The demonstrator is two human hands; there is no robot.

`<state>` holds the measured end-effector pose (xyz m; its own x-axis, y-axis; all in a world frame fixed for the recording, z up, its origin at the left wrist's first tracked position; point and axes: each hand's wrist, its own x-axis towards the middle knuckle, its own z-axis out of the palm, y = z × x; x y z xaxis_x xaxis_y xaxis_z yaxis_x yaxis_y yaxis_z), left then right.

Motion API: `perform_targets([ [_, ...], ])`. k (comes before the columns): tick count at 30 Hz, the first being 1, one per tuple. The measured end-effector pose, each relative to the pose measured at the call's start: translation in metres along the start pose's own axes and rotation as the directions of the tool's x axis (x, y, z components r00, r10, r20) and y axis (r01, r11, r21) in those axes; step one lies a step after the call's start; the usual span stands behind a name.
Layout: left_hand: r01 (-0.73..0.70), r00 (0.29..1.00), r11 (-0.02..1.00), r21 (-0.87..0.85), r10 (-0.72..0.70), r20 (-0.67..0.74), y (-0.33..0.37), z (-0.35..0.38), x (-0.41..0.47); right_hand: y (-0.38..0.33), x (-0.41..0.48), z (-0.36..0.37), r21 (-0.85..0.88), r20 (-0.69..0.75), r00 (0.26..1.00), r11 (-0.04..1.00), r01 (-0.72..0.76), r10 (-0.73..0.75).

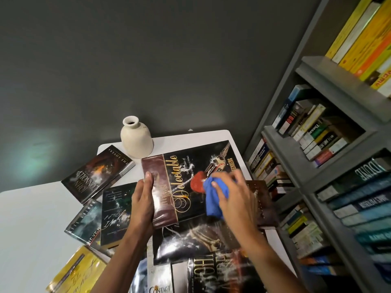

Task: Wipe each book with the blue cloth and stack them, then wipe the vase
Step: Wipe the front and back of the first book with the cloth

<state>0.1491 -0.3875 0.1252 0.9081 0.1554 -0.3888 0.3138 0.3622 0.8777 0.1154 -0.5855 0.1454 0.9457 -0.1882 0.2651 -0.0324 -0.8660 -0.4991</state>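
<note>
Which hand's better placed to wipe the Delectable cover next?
Right. The right hand grips the blue cloth, which rests on the Delectable book cover. The left hand holds the book's left edge, steadying it.

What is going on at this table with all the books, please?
A person is dusting books. The left hand grips the Delectable book by its spine edge while the right hand rubs a bunched blue cloth over its cover. Other books lie scattered on the white table, not yet stacked, and the cream vase stands untouched at the far edge.
</note>
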Motion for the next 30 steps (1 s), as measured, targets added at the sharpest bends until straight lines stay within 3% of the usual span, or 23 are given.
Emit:
perform_targets([
  [3,0.040,0.999,0.998,-0.043,-0.040,-0.021,0.003,0.000,0.001,0.016,-0.015,-0.003,-0.011,0.046,0.998,0.999,-0.034,0.035],
  [7,0.095,0.995,0.994,-0.051,-0.096,-0.011,-0.001,0.002,-0.002,0.033,0.015,-0.013,-0.044,-0.050,0.991,0.991,-0.129,0.127],
  [14,0.033,0.998,0.998,-0.048,-0.035,-0.043,0.006,0.012,0.000,0.009,-0.004,-0.009,-0.012,0.086,0.990,0.993,0.115,-0.114],
  [19,0.049,0.998,0.997,-0.059,-0.052,-0.035,0.001,0.011,-0.007,0.035,0.017,-0.019,-0.061,-0.029,0.999,0.998,0.021,-0.023],
  [21,0.042,0.998,0.997,-0.062,-0.044,-0.038,0.001,0.014,-0.009,0.019,0.019,-0.013,-0.037,-0.042,0.997,0.997,0.069,-0.071],
  [25,0.028,0.999,0.998,-0.055,-0.030,-0.036,0.001,0.014,-0.012,0.003,-0.008,-0.006,0.076,0.071,0.976,0.977,0.200,-0.205],
  [30,0.032,0.999,0.999,-0.035,-0.031,0.012,-0.006,0.007,-0.021,0.032,0.004,-0.019,-0.012,-0.009,0.993,0.993,0.118,-0.118],
])
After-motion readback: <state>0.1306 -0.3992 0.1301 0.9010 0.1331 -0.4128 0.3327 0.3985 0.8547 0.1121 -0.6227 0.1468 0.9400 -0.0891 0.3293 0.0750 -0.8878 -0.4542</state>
